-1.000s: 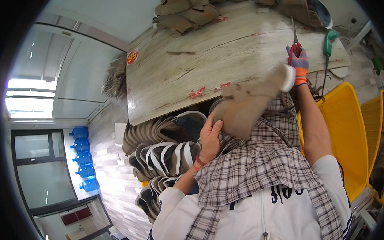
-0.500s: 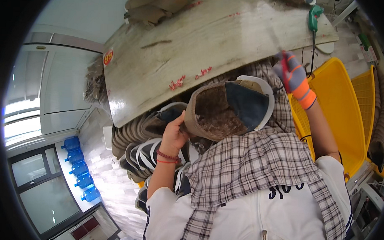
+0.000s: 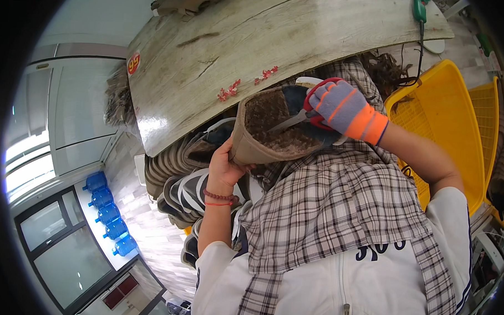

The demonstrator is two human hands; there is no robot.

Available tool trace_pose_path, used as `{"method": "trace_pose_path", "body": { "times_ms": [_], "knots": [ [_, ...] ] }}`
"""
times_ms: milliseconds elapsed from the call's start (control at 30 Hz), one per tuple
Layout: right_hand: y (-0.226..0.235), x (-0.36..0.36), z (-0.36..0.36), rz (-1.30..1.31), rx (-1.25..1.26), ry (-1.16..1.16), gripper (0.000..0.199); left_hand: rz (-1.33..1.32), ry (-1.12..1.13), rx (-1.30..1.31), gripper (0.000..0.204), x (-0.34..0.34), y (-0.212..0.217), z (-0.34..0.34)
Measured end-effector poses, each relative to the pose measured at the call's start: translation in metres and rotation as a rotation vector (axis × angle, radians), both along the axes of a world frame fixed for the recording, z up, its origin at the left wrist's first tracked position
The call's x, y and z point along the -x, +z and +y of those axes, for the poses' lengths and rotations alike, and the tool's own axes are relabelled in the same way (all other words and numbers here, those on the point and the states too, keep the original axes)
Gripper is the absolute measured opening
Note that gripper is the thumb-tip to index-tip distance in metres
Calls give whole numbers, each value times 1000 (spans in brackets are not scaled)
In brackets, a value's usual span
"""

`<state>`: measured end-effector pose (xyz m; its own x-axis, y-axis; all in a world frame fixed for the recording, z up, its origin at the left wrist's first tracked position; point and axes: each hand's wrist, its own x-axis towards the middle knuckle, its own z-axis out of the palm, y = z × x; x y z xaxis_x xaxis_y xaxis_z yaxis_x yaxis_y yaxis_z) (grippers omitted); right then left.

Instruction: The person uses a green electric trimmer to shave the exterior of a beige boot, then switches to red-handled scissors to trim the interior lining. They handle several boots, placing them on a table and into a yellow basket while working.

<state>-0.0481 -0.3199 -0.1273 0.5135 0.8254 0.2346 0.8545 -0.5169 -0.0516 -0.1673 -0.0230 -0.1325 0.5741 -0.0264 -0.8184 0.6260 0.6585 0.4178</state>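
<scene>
My left hand (image 3: 227, 166) grips the near left rim of a brown fur-lined boot upper (image 3: 252, 147), held over my lap at the table's edge. Its opening faces up and shows brown fur and a dark blue panel. In a grey and orange glove, my right hand (image 3: 342, 109) is closed on red-handled scissors (image 3: 313, 107). The blades point left and down into the opening, over the fur lining. Whether they touch the fur I cannot tell.
A worn wooden table (image 3: 177, 66) with red scraps (image 3: 229, 90) lies ahead. Several stacked boot uppers (image 3: 174, 168) are at my left. Yellow baskets (image 3: 450, 120) stand at my right, near fur scraps (image 3: 383, 73). A green corded tool (image 3: 420, 9) rests at the table's far right.
My right hand has swung left and down with the scissors, from beside the yellow basket into the boot upper's opening. My left hand still holds the boot upper.
</scene>
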Motion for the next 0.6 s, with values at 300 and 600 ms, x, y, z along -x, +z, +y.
{"method": "trace_pose_path", "body": {
  "times_ms": [300,600],
  "knots": [
    [-2,-8,10,-14,6,34,31,-54,-27,25,27,3,2,-3],
    [1,-8,9,-5,-5,76,28,-65,-13,48,32,8,-8,3]
  ]
}}
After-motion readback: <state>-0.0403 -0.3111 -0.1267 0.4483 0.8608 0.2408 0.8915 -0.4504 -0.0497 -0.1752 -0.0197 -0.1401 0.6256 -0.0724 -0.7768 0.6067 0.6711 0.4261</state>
